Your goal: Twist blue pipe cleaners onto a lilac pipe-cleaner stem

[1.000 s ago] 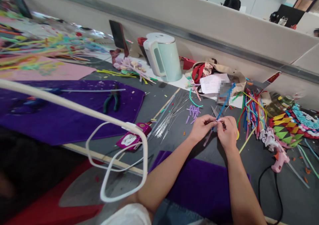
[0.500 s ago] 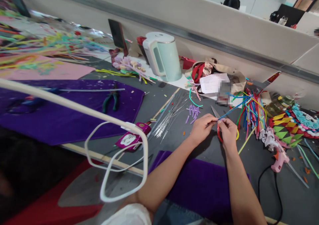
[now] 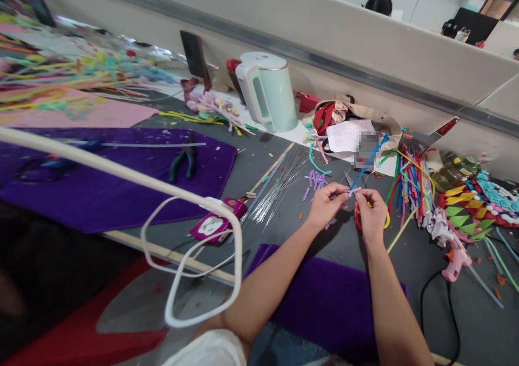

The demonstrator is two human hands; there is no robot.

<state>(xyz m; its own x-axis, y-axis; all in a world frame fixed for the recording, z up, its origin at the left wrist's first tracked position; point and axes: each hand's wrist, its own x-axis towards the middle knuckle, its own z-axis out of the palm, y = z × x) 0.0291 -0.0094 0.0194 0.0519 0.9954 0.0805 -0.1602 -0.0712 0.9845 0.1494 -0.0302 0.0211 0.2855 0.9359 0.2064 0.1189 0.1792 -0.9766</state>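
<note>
Between my fingertips is a blue pipe cleaner (image 3: pixel 368 165) that slants up and away to a looped far end. A short lilac pipe cleaner piece (image 3: pixel 355 191) crosses its near end. My left hand (image 3: pixel 327 208) pinches at this joint from the left. From the right, my right hand (image 3: pixel 372 212) has thumb and finger closed on the lilac piece. Scissors (image 3: pixel 357 218) with red and yellow handles lie beneath my right hand, partly hidden by it. Several more cut lilac pieces (image 3: pixel 316 180) are scattered just beyond my left hand.
Thin silver wires (image 3: pixel 275 195) lie left of my hands. A bundle of coloured pipe cleaners (image 3: pixel 413 179), a glass jar (image 3: pixel 454 172) and a pink glue gun (image 3: pixel 457 263) are on the right. Behind stands a pale kettle (image 3: pixel 278 93). A white tubular frame (image 3: pixel 178 295) crosses the left foreground.
The blue pipe cleaner has swung to a steeper slant, its far end now higher and further left. The lilac piece shows more clearly between my fingertips.
</note>
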